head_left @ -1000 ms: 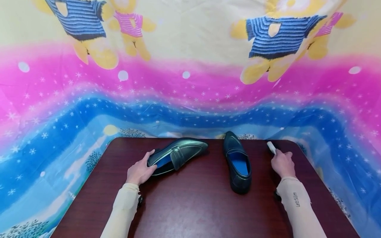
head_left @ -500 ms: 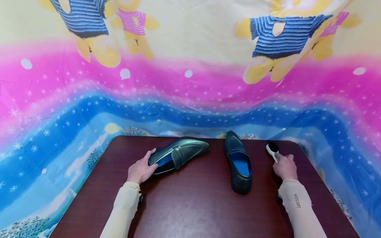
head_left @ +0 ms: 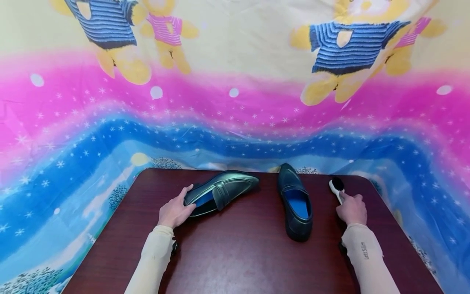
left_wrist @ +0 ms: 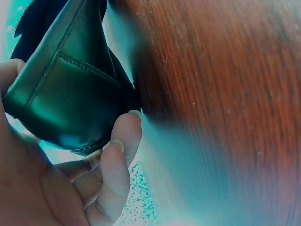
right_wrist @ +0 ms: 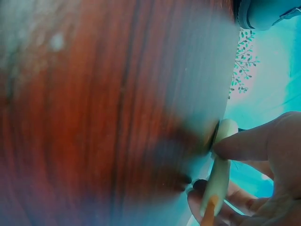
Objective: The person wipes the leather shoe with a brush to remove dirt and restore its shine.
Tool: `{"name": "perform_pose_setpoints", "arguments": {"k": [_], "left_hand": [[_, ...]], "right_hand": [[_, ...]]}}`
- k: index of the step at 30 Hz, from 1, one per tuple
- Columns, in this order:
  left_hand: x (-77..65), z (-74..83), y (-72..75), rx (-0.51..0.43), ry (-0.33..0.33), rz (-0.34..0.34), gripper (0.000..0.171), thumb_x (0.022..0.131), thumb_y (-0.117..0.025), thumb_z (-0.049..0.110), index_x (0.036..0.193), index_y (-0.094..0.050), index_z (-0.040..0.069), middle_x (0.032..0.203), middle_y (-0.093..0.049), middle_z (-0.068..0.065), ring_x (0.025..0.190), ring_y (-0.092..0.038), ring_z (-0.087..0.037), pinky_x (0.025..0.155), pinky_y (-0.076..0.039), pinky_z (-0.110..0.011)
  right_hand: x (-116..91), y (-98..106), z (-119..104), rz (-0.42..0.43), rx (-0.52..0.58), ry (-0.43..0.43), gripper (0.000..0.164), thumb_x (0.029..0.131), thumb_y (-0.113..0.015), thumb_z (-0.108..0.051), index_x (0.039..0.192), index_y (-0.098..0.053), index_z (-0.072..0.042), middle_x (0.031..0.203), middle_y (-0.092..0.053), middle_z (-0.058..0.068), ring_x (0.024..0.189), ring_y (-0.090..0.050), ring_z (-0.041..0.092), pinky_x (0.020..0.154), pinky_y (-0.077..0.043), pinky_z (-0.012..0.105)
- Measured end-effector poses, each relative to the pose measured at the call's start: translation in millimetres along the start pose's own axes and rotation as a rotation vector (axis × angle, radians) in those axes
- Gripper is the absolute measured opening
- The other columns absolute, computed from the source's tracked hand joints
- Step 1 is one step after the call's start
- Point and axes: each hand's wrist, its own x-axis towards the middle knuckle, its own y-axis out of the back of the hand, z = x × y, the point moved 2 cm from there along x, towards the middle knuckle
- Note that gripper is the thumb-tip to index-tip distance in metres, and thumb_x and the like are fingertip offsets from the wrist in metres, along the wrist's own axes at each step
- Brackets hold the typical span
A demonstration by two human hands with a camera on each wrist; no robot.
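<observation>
A dark leather loafer [head_left: 235, 183] with a blue insole lies on the left of the table, toe pointing right. Its heel is in the grasp of my left hand [head_left: 173, 210], thumb over the opening's edge; in the left wrist view the fingers curl beneath the heel [left_wrist: 75, 108]. The matching loafer [head_left: 298, 226] stands right of centre, toe to the back edge, with neither hand on it. Near the back right corner my right hand [head_left: 353, 209] holds a small brush [head_left: 335, 186] by its white handle, black bristles showing upward. The right wrist view shows my thumb pressed along the handle [right_wrist: 218, 181].
The dark red wooden table [head_left: 235, 261] has rounded back corners. Right behind its back edge hangs a printed cloth [head_left: 220, 134] with bears and snowflakes, which also runs down both sides.
The brush has turned in my right hand: first only its white part showed, now its black bristles face up. My left hand and both loafers stay in place.
</observation>
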Motion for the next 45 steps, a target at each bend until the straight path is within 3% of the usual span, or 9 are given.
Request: {"name": "perform_pose_setpoints", "arguments": {"k": [11, 19, 23, 28, 33, 38, 41, 43, 45], "left_hand": [[-0.6, 2.5, -0.4, 0.000, 0.000, -0.002, 0.073, 0.096, -0.060, 0.044, 0.162, -0.030, 0.037, 0.132, -0.068, -0.017, 0.092, -0.064, -0.026, 0.075, -0.051, -0.046], [0.6, 4.8, -1.4, 0.018, -0.008, -0.001, 0.073, 0.095, -0.060, 0.044, 0.162, -0.030, 0.038, 0.128, -0.070, -0.017, 0.088, -0.063, -0.025, 0.073, -0.051, -0.045], [-0.8, 6.4, -0.1, 0.067, -0.016, 0.013, 0.073, 0.096, -0.059, 0.044, 0.163, -0.029, 0.037, 0.104, -0.073, -0.012, 0.075, -0.061, -0.023, 0.065, -0.049, -0.042], [-4.7, 9.5, 0.2, 0.168, -0.052, 0.038, 0.072, 0.098, -0.057, 0.042, 0.164, -0.028, 0.033, 0.069, -0.059, -0.003, 0.058, -0.052, -0.022, 0.054, -0.043, -0.039], [-8.2, 11.1, -0.5, 0.232, -0.064, 0.085, 0.067, 0.101, -0.053, 0.041, 0.163, -0.032, 0.031, 0.058, -0.049, -0.003, 0.051, -0.047, -0.023, 0.049, -0.040, -0.039], [-10.5, 11.9, 0.3, 0.219, -0.050, 0.100, 0.061, 0.103, -0.048, 0.039, 0.162, -0.037, 0.028, 0.056, -0.048, -0.004, 0.050, -0.047, -0.024, 0.049, -0.041, -0.039], [-12.3, 13.7, 2.5, 0.210, -0.039, 0.125, 0.057, 0.104, -0.047, 0.038, 0.159, -0.043, 0.026, 0.056, -0.049, -0.004, 0.052, -0.049, -0.024, 0.052, -0.045, -0.041], [-14.0, 15.5, 4.3, 0.200, -0.032, 0.138, 0.054, 0.104, -0.047, 0.037, 0.156, -0.047, 0.023, 0.057, -0.050, -0.005, 0.054, -0.051, -0.025, 0.055, -0.048, -0.044], [-16.2, 18.3, 6.0, 0.194, -0.026, 0.145, 0.052, 0.104, -0.048, 0.036, 0.153, -0.052, 0.021, 0.060, -0.053, -0.006, 0.058, -0.054, -0.026, 0.060, -0.051, -0.047]], "right_hand": [[-5.3, -0.8, 3.6, -0.016, -0.018, 0.015, 0.066, 0.093, -0.050, -0.006, 0.157, -0.036, 0.001, 0.137, -0.030, 0.048, 0.113, -0.039, 0.064, 0.088, -0.041, 0.070], [-10.7, 2.4, 2.9, 0.003, -0.030, 0.026, 0.062, 0.097, -0.054, -0.012, 0.156, -0.038, 0.002, 0.137, -0.031, 0.048, 0.115, -0.039, 0.064, 0.091, -0.041, 0.071], [-13.7, 3.5, -1.2, 0.025, -0.012, 0.027, 0.059, 0.099, -0.053, -0.015, 0.154, -0.041, 0.003, 0.137, -0.033, 0.046, 0.115, -0.041, 0.063, 0.089, -0.042, 0.070], [-17.5, 8.8, -15.1, 0.162, 0.014, 0.096, 0.050, 0.099, -0.053, -0.014, 0.146, -0.052, 0.004, 0.134, -0.043, 0.041, 0.109, -0.047, 0.058, 0.079, -0.044, 0.067], [-31.3, 22.0, -63.0, 0.358, 0.054, 0.259, 0.041, 0.100, -0.060, -0.013, 0.139, -0.062, 0.000, 0.127, -0.053, 0.033, 0.112, -0.050, 0.052, 0.082, -0.045, 0.066], [-57.4, 16.9, -140.9, 0.531, 0.117, 0.545, 0.031, 0.097, -0.066, -0.008, 0.127, -0.072, -0.007, 0.113, -0.064, 0.022, 0.106, -0.057, 0.043, 0.085, -0.048, 0.060], [-80.1, -8.5, -192.2, 0.482, 0.140, 0.745, 0.031, 0.095, -0.069, -0.007, 0.125, -0.074, -0.012, 0.106, -0.067, 0.012, 0.093, -0.062, 0.031, 0.080, -0.053, 0.048], [-94.4, -33.9, -222.4, 0.357, 0.137, 0.838, 0.034, 0.096, -0.069, -0.011, 0.130, -0.072, -0.016, 0.103, -0.066, 0.005, 0.082, -0.062, 0.020, 0.073, -0.054, 0.039], [-106.2, -60.2, -247.2, 0.173, 0.133, 0.877, 0.039, 0.099, -0.068, -0.017, 0.138, -0.067, -0.018, 0.104, -0.066, 0.001, 0.077, -0.060, 0.014, 0.070, -0.053, 0.034]]}}
